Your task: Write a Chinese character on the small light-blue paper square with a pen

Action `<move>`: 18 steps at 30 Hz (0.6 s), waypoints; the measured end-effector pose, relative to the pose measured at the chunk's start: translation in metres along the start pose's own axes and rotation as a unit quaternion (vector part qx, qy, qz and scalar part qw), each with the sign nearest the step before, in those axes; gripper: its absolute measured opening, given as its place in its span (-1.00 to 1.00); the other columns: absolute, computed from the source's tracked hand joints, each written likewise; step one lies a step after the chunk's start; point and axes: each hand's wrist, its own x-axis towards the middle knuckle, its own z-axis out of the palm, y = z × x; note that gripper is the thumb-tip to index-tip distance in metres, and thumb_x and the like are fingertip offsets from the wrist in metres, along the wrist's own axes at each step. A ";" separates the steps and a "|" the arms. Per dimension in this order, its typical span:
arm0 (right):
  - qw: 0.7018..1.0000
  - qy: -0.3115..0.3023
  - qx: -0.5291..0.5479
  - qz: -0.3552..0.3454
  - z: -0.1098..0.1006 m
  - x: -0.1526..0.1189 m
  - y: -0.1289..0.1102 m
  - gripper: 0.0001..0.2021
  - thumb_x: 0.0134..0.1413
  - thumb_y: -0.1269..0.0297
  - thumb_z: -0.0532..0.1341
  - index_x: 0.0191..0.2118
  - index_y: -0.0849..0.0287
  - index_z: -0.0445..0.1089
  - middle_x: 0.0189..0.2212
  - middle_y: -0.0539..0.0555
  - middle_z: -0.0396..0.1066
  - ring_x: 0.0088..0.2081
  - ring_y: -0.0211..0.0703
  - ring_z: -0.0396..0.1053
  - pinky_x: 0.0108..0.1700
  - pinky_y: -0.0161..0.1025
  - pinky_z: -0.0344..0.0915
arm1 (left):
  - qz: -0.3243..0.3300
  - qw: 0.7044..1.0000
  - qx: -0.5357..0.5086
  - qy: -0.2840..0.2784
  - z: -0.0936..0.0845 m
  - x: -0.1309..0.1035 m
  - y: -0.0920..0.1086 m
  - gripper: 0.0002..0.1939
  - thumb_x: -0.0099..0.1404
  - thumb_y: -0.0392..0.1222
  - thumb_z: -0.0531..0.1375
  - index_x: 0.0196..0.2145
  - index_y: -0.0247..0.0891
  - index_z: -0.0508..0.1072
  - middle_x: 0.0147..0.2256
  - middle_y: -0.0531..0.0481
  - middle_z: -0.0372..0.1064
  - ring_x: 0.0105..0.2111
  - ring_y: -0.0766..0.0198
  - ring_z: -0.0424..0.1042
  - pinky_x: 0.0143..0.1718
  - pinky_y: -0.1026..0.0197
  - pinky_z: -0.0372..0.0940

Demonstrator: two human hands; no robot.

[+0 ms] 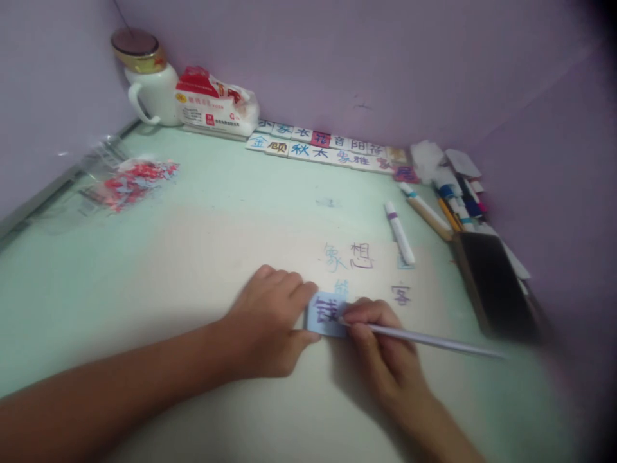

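Note:
My left hand (270,321) grips a small blue square block (314,325) by its left side, with the fingers at the top corner and the thumb at the bottom. A purple Chinese character (326,310) covers the block's face. In my right hand (385,354) is a slim silvery pen-shaped carving tool (424,337), pinched near its tip. The tip meets the right part of the character, and the shaft points out to the right. Beneath lies a pale sheet (202,257) with handwritten characters (360,256) in blue and purple above the block.
Two rows of character tiles (301,150) line the back wall. Red and blue shavings (137,183) lie at left. Behind stand a white mug (161,96) and a tissue pack (212,106). A marker (399,233), more pens (453,202) and a black phone (496,283) are at right.

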 end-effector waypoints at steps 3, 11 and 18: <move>1.000 -0.003 -0.015 -0.008 0.000 0.001 -0.001 -0.87 0.22 0.45 -0.01 -0.25 0.10 0.23 -0.39 0.03 0.28 -0.35 -0.20 0.28 -0.34 -0.28 0.24 | -0.002 1.000 0.000 -0.003 0.000 0.000 0.000 -0.69 0.19 -0.09 0.11 -0.16 -0.33 0.32 -0.33 -0.12 0.30 -0.33 0.09 0.25 -0.27 0.02 0.10; 0.996 -0.042 -0.049 -0.066 -0.006 0.005 -0.001 -0.85 0.17 0.49 0.02 -0.23 0.10 0.23 -0.41 0.04 0.31 -0.38 -0.17 0.34 -0.37 -0.23 0.28 | 0.001 1.000 0.002 -0.003 0.000 0.000 0.000 -0.68 0.21 -0.08 0.09 -0.14 -0.33 0.31 -0.32 -0.13 0.31 -0.33 0.08 0.25 -0.27 0.02 0.10; 0.990 -0.063 -0.063 -0.112 -0.010 0.008 0.000 -0.77 0.11 0.56 0.04 -0.20 0.07 0.24 -0.39 0.05 0.34 -0.34 -0.15 0.34 -0.35 -0.20 0.30 | 0.005 1.000 0.002 0.001 0.000 0.000 -0.001 -0.69 0.21 -0.10 0.10 -0.15 -0.34 0.32 -0.33 -0.13 0.31 -0.34 0.09 0.24 -0.28 0.03 0.10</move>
